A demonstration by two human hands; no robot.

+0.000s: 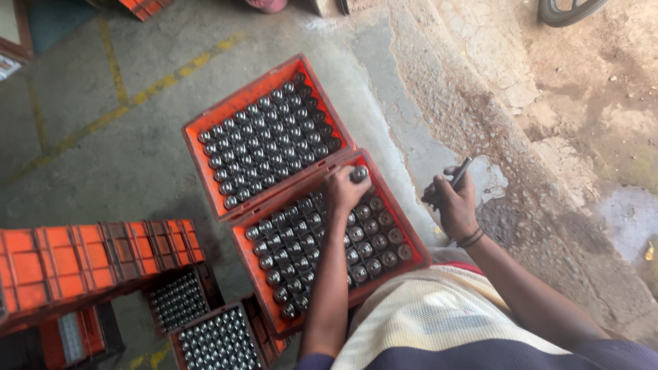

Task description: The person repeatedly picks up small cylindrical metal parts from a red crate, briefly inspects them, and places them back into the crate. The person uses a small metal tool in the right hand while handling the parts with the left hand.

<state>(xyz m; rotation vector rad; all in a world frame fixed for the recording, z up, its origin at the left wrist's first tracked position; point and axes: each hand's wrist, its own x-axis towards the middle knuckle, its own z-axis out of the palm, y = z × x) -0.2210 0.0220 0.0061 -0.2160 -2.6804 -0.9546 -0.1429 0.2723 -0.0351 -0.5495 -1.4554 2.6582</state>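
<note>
Cylinder (pixel 359 173) — a small shiny metal one — sits under my left fingers (pixel 346 179), which are curled round it at the far corner of the near crate (pixel 418 241). My left hand (pixel 343 192) holds it right at the crate's top edge, where the two orange crates meet; I cannot tell whether the piece is seated in its slot or just lifted clear. My right hand (pixel 454 204) hangs off to the side, outside the crate and above the rough floor, fingers closed on a thin dark tool (pixel 460 173) that looks like a pen or marker, its tip pointing up and away.

The near crate reads as nearly full: rows of the same metal pieces stand upright in it, close together, though my arm hides a strip down the middle, so I can't vouch for every slot. The far crate (pixel 205 127), touching it along one side, is packed row on row with no gap that I can make out. By that look, I judge the far one finished and the near one close to it — the corner piece in my fingers being among the last.

Further out to my left, more crates (pixel 212 339) of the same parts stand on the floor, and orange crates (pixel 89 257) are stacked above them. Whether those have been dealt with, nothing here tells me. Faded yellow lines (pixel 116 68) cross the concrete beyond.
</note>
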